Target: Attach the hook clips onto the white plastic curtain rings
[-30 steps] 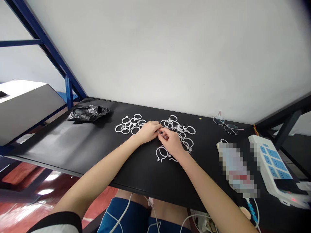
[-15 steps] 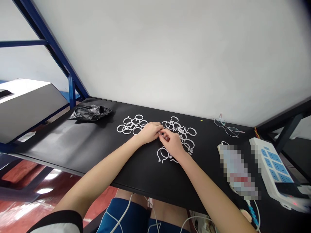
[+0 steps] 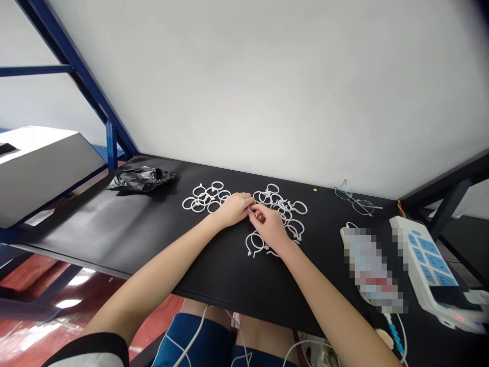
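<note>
My left hand and my right hand meet over the middle of the black table. Between their fingertips is a white plastic ring, mostly hidden by the fingers; both hands are closed on it. To the left of my left hand lies a group of closed-looking white rings. Around and beyond my right hand spreads a looser pile of white rings, several with open ends and small clasps. Nearer to me, more such rings lie partly under my right wrist.
A crumpled black plastic bag lies at the table's far left. On the right are eyeglasses, a blurred phone with a cable, and a white power strip. A white wall rises behind the black table.
Both hands stay together at the same spot, with only slight finger movement on the ring. The whole view has shifted a little.
</note>
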The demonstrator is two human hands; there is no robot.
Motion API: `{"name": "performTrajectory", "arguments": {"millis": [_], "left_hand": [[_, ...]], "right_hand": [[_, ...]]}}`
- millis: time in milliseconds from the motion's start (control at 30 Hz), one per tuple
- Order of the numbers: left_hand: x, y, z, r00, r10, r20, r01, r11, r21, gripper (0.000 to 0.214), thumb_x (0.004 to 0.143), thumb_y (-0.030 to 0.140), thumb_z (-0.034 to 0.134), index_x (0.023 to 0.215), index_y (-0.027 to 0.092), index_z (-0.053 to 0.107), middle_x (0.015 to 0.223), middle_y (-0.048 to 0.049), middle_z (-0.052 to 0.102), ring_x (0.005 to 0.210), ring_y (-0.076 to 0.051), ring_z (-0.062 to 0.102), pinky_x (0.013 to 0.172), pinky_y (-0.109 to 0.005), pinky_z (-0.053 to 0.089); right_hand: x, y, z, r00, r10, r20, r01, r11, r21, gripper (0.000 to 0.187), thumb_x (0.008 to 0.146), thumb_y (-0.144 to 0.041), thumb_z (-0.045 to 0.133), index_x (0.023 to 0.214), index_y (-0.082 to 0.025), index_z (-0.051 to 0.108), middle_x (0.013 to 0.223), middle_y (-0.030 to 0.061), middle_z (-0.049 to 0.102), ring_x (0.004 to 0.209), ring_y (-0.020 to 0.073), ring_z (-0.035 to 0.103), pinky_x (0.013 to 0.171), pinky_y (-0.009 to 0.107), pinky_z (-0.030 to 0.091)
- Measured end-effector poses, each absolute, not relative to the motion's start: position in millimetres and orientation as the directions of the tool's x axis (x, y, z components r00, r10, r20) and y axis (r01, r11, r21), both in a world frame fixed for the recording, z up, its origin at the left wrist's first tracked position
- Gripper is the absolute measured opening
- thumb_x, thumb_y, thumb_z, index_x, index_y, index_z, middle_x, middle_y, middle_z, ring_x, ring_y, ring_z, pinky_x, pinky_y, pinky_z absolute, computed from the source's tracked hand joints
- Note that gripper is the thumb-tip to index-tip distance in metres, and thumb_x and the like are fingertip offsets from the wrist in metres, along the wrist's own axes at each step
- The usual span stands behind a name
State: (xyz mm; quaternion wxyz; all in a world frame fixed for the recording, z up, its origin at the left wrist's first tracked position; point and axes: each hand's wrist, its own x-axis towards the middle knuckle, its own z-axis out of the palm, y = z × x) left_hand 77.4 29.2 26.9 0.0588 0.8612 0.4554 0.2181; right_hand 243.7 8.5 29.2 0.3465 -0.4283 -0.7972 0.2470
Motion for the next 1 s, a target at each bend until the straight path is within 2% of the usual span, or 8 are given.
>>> {"name": "performTrajectory", "arguments": {"millis": [1000], "left_hand": [[77.0,28.7,28.2,0.486,0.819,0.306,0.766,-0.567,0.302,0.017,0.08,0.01,0.044,0.083,0.016,0.059,0.083,-0.0044,0.061,0.075,-0.016,0.056,0.072,-0.029,0.042]], "right_hand": [[244.0,8.9,29.6,-0.406,0.856,0.32,0.534,0.507,-0.677,0.013,0.084,-0.023,0.055,0.092,-0.021,0.065,0.064,-0.0034,0.055,0.054,0.0105,0.051,0.058,0.023,0.041]]}}
